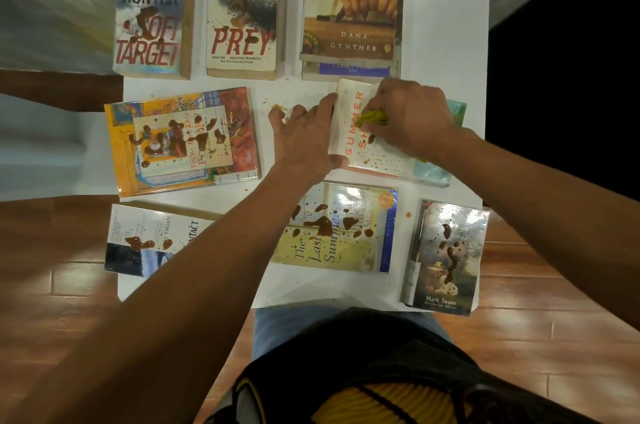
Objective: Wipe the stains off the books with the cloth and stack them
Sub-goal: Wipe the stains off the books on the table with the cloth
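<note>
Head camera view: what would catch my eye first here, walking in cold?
Probably the two hands at the centre of the white table: the right hand rubs a green cloth on the Summer book, while the left hand steadies its edge. Next, the dark brown blotches on the covers around them, heaviest on the orange book at left.

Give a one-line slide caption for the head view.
Right hand wipes the stained Summer book with a green cloth while the left hand steadies it.

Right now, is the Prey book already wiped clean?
No. Prey still carries brown stains on its cover, while the right hand presses the cloth on the Summer book.
</note>
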`<state>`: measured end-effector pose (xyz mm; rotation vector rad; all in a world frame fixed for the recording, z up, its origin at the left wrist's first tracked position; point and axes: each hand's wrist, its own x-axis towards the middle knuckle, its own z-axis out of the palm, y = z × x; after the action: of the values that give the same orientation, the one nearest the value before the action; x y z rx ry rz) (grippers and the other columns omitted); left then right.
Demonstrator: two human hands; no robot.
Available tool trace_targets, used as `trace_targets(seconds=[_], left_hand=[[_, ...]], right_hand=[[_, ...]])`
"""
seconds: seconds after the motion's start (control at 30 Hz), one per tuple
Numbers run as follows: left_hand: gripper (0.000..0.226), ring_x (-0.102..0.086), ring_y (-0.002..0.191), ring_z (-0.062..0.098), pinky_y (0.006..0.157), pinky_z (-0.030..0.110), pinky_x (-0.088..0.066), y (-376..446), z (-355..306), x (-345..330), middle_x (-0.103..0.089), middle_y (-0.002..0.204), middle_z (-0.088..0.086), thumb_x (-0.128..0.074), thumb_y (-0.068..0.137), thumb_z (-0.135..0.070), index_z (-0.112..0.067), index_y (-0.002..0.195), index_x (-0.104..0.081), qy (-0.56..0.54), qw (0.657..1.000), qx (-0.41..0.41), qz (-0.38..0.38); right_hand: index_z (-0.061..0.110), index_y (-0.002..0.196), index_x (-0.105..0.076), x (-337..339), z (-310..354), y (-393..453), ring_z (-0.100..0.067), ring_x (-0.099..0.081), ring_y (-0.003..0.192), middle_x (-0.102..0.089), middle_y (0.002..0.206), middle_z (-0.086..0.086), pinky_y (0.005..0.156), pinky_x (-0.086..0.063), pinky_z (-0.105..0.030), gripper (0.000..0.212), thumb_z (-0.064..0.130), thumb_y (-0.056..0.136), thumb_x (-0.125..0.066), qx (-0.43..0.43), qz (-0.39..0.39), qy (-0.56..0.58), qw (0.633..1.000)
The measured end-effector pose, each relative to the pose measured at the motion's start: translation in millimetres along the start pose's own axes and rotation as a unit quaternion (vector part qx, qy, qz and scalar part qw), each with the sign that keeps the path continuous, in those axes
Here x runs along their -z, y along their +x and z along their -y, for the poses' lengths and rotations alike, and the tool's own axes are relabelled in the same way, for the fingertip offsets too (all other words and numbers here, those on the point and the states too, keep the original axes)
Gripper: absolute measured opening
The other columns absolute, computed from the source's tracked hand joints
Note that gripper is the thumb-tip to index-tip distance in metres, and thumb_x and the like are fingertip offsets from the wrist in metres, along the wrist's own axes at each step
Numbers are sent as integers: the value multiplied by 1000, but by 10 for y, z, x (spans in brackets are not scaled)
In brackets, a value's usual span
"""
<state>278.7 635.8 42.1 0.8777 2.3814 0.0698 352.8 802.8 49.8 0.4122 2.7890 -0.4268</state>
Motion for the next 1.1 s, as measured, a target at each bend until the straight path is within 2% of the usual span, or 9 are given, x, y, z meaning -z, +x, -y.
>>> trace_targets(seconds=[0.07, 0.17, 0.3, 0.43, 0.57, 0.7, 0.83, 0.97, 1.1], left_hand=[[103, -42, 136, 27, 114, 53, -13, 0, 3, -3, -55, 142, -1, -81, 76, -52, -29, 155, -18, -7, 1000, -2, -2], [107, -43, 135, 28, 115, 54, -11, -12, 0, -5, -56, 139, -2, -81, 77, -50, -34, 156, -12, -15, 1000, -4, -2], [106, -44, 133, 27, 112, 53, -15, 14, 3, -21, -55, 142, -4, -81, 75, -55, -39, 156, -13, 12, 1000, -14, -5], [106, -44, 133, 27, 111, 53, -16, 24, 3, -10, -54, 142, -4, -80, 76, -55, -38, 157, -13, 20, 1000, -13, 0], [106, -43, 134, 27, 111, 52, -16, 27, 1, -8, -53, 143, -4, -80, 75, -56, -38, 156, -14, 21, 1000, -13, -2], [106, -44, 133, 27, 112, 53, -17, 30, 6, -8, -54, 142, -4, -80, 75, -55, -37, 156, -14, 25, 1000, -14, -3], [106, -45, 133, 27, 111, 52, -17, 29, 7, -11, -54, 142, -4, -80, 75, -56, -38, 156, -14, 28, 999, -15, -5], [106, -44, 133, 27, 112, 52, -16, 27, 15, -22, -53, 143, -4, -80, 75, -57, -38, 156, -15, 20, 1000, -16, -4], [105, -44, 133, 26, 111, 52, -17, 35, 15, -13, -53, 142, -5, -80, 75, -56, -38, 156, -15, 22, 1000, -18, -5]], right_hand=[[28, 120, -70, 18, -18, -3, -22, -63, 98, -64, 116, 2, 75, -45, -34, 35, 47, 91, -66, 16, 8, -4, 1000], [26, 116, -71, 40, -86, 38, -22, -63, 98, -65, 115, 0, 74, -43, -33, 33, 46, 91, -67, -42, -44, 10, 998], [29, 121, -70, 23, -25, -85, -22, -62, 103, -64, 119, 2, 78, -50, -36, 36, 48, 90, -67, 42, 19, -6, 999], [29, 118, -72, 21, -120, -92, -24, -62, 101, -63, 116, 1, 73, -40, -33, 33, 46, 90, -69, -47, -39, 16, 998], [28, 120, -72, -22, -49, -224, -23, -63, 103, -62, 118, 3, 71, -42, -33, 33, 42, 90, -69, 50, 4, 2, 999], [25, 118, -72, -36, -129, -200, -23, -61, 99, -58, 117, 1, 70, -41, -31, 33, 42, 89, -71, -52, -40, 41, 997], [26, 118, -73, -83, -41, -324, -22, -63, 97, -59, 116, 3, 70, -48, -33, 32, 41, 89, -70, 37, -6, 31, 999], [26, 115, -74, -67, -113, -275, -22, -61, 97, -57, 113, 1, 73, -48, -35, 31, 42, 90, -70, -62, -47, 54, 996], [25, 120, -71, -108, 49, -256, -22, -62, 99, -56, 116, 1, 73, -49, -36, 34, 42, 91, -68, -24, -40, 39, 998]])
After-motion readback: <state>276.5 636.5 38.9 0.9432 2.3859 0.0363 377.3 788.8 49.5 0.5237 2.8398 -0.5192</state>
